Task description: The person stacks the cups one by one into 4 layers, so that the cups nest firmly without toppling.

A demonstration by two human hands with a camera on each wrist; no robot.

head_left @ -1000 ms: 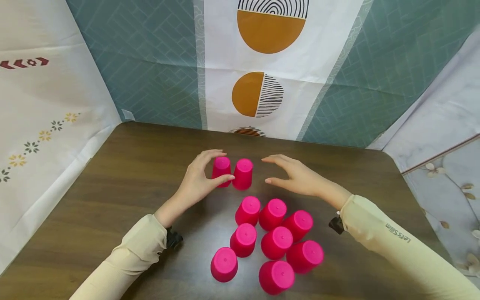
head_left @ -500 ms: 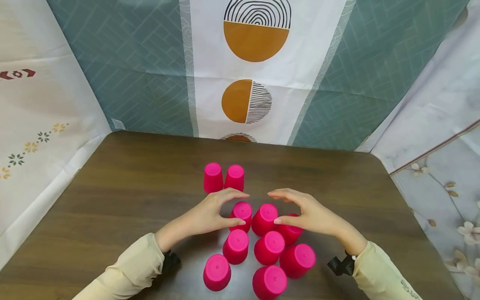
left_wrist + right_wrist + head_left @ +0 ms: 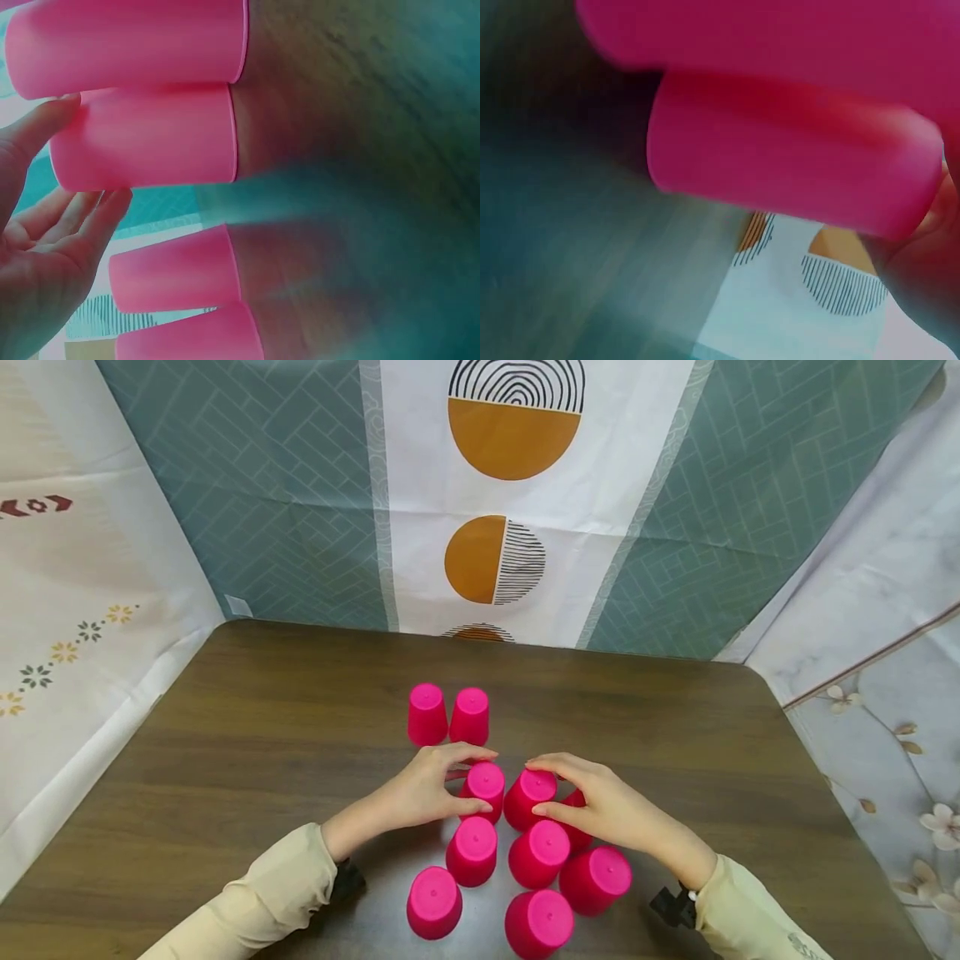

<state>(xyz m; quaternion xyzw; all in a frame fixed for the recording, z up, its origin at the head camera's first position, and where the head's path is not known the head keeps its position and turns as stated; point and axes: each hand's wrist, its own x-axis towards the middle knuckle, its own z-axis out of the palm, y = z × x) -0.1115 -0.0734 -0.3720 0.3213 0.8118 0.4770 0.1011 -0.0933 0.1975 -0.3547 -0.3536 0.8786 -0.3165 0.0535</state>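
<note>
Two hands have come back from the far pair of cups (image 3: 448,715) (upturned, left standing); left hand (image 3: 420,793) grasps one pink cup (image 3: 483,787), right hand (image 3: 607,810) its neighbour (image 3: 529,795), on the desk (image 3: 262,735).

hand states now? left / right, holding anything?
Left hand: fingers curled round an upside-down pink cup, gripping it.
Right hand: fingers curled round the neighbouring pink cup, gripping it.
</note>
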